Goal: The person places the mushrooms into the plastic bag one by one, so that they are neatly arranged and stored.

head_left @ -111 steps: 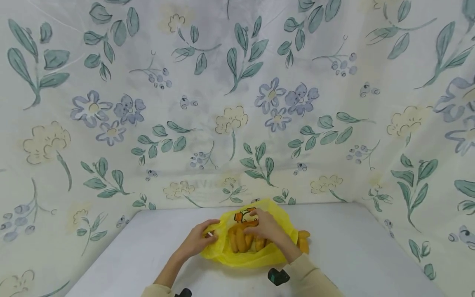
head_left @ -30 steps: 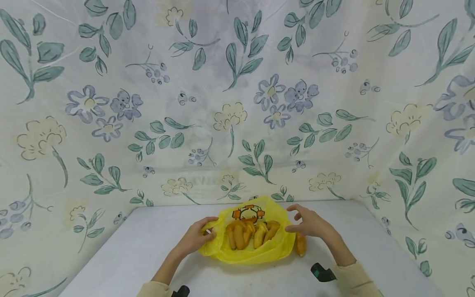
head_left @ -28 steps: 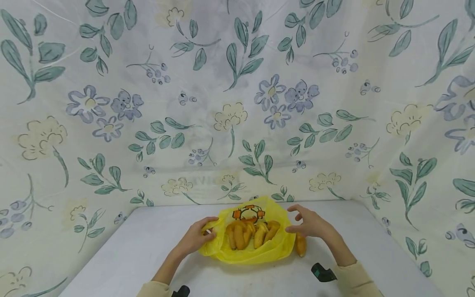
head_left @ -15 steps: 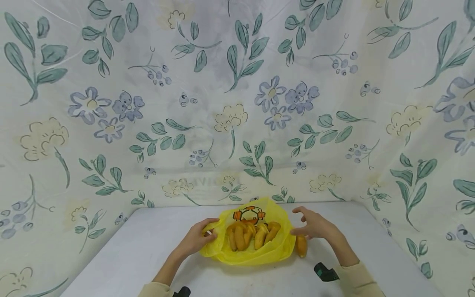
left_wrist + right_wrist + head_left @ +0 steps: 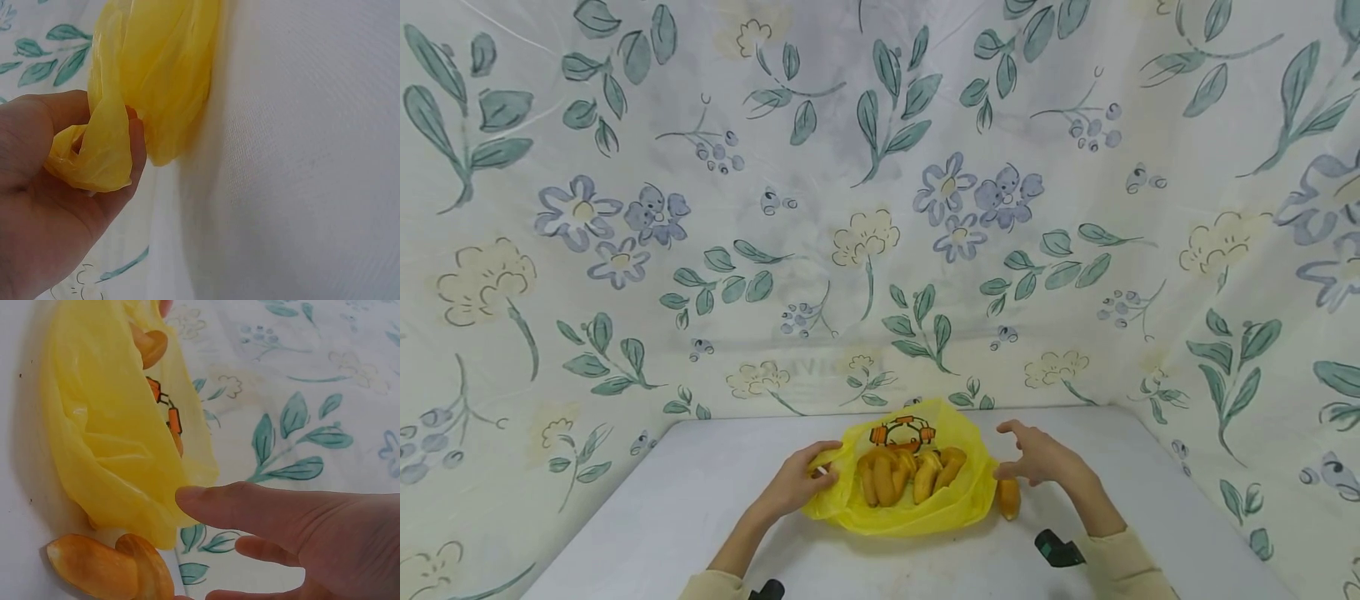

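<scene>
A yellow plastic bag (image 5: pixel 917 521) lies on its side on the white table, mouth toward me, with an orange and black cartoon print inside. Several plump yellow-brown pieces (image 5: pixel 883 479) sit in it; they resemble mushrooms or short bananas, and I cannot tell which. My left hand (image 5: pixel 796 479) pinches the bag's left edge, and the gathered plastic (image 5: pixel 106 150) shows between thumb and fingers. Beside the bag's right edge is my right hand (image 5: pixel 1048 462), fingers spread, the thumb tip at the plastic. Just below that hand lies a similar loose piece (image 5: pixel 94 565), outside the bag.
A white tabletop (image 5: pixel 715 500) spreads around the bag. Behind and at both sides hangs a floral cloth (image 5: pixel 880 250). A black wrist camera (image 5: pixel 1058 548) sits on the right wrist.
My right hand was over the pieces inside the bag; it has moved right, out to the bag's right edge, then slightly farther right. My left hand has kept its hold.
</scene>
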### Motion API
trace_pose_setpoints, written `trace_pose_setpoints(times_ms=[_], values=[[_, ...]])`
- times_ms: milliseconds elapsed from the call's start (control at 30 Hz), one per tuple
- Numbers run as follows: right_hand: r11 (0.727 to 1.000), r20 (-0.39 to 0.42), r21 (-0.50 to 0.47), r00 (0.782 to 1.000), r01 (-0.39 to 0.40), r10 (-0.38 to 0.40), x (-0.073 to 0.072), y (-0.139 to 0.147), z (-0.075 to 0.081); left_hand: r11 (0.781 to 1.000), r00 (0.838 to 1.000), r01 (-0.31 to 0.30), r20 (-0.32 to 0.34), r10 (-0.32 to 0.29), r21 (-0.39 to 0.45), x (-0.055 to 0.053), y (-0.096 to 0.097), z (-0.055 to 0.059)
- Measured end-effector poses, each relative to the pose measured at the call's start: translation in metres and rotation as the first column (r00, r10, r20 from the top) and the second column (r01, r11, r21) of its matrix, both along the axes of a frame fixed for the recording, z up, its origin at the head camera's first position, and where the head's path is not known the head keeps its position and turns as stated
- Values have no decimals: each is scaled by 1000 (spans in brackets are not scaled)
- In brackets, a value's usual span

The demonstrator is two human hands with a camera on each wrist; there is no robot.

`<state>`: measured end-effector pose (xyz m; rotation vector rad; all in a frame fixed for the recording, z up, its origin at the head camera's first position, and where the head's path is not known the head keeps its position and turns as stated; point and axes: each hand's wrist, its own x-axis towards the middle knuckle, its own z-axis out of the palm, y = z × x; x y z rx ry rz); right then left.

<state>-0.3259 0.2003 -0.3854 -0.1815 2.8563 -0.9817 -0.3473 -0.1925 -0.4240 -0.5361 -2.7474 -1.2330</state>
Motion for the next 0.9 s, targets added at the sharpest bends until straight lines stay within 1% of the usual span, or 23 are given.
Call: trace_pose_setpoints(times_ms=[200,333,533,767,900], values=[[999,27,38,999,18,-19,-2,-2,-6,1000,1000,-12,2,12,3,0,0,0],[998,41,56,999,11,-14,-2,-2,-9,1000,1000,-7,3,7,8,-1,-1,0],[998,44,55,999,-5,2,-3,0,-15,1000,1000,5,2,-5,12,-2,-2,-1],[999,73,53,997,9,-13,-8,-3,-26,1000,1000,7,2,-7,11,-3,-2,-1],[998,82,59,997,5,-10,-8,-4,-29,1000,1000,5,1,-5,8,-3,-2,-1]])
